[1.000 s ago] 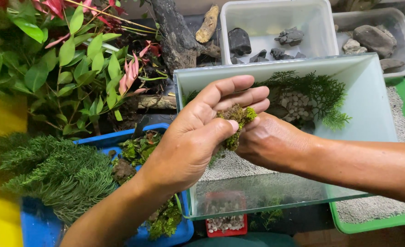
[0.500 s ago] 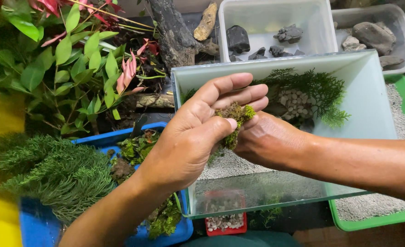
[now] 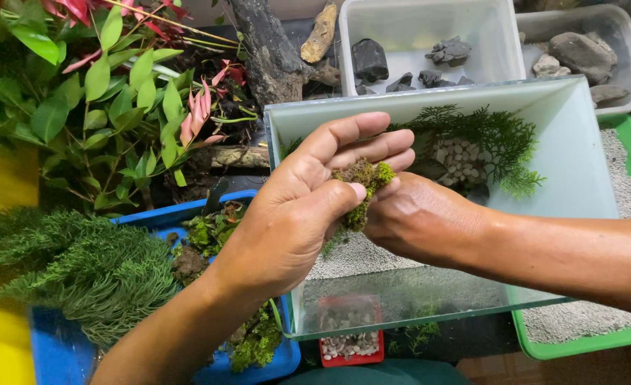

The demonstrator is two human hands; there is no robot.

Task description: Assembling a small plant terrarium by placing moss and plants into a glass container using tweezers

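Both hands met above the near edge of a glass tank, working one clump of moss. The left hand lay mostly open, thumb pressing the moss against its fingers; the right hand was curled, pinching the clump from below. Inside the tank sat white pebbles beside a feathery green plant on pale sand.

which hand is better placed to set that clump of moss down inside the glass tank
Probably the right hand: it already sits over the glass tank and pinches the moss clump from below. The left hand reaches in from outside, over the blue tray.
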